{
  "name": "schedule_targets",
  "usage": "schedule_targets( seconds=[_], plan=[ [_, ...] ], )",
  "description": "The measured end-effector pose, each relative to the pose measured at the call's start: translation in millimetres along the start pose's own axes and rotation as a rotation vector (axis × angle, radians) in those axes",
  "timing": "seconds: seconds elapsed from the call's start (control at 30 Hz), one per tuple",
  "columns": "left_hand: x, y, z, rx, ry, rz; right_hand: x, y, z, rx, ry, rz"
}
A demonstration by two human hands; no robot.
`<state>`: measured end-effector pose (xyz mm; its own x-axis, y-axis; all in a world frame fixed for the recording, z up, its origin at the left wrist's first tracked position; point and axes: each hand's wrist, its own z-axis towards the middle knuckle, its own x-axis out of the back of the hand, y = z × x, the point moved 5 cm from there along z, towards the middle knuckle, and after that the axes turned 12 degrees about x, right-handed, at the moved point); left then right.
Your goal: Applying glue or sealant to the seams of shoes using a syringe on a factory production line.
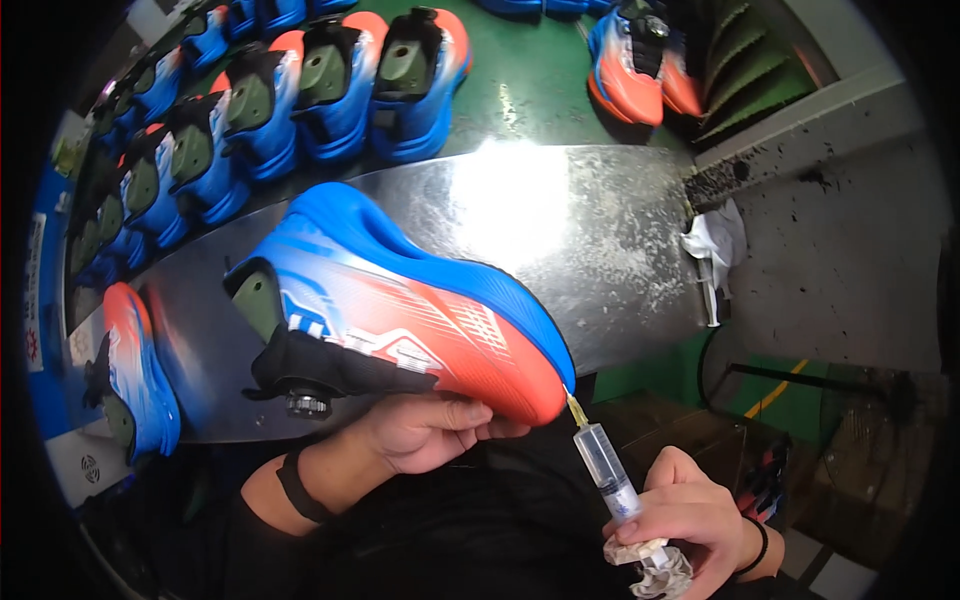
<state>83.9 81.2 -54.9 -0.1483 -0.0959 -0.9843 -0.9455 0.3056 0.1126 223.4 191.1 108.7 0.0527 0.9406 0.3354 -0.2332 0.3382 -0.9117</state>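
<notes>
A blue and orange-red sports shoe (pixel 420 310) lies on its side over the metal plate, its blue sole facing away from me. My left hand (pixel 430 430) grips it from below at the forefoot, the thumb along the upper. A black tongue and a round dial (pixel 307 405) show at the near left. My right hand (pixel 685 515) is closed around a clear syringe (pixel 605 465). The needle's tip touches the seam between upper and sole at the toe. Crumpled whitish tissue (pixel 660 572) is bunched under the right fingers, at the syringe's rear end.
Rows of similar shoes (pixel 330 90) stand at the far left, with one shoe (pixel 140 370) nearer on the left. Another pair (pixel 635 70) stands far right by a green slatted rack (pixel 755 75). The shiny metal plate (pixel 620 250) has a worn right end, where a white cloth (pixel 715 240) hangs.
</notes>
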Motion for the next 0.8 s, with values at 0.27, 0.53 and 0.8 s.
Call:
schedule_targets(
  seconds=[0.27,0.53,0.8],
  plan=[
    [-2.7,7.4,14.7,-0.099,0.058,0.030,-11.6,0.5,-2.8,0.073,0.070,-0.171],
    [-3.8,10.6,24.6,-0.083,0.119,-0.020,-28.2,4.8,-2.1,0.112,-0.031,-0.454],
    [-11.7,18.5,29.8,-0.119,0.110,0.033,-43.5,29.6,-7.8,0.178,-0.039,-0.791]
  ],
)
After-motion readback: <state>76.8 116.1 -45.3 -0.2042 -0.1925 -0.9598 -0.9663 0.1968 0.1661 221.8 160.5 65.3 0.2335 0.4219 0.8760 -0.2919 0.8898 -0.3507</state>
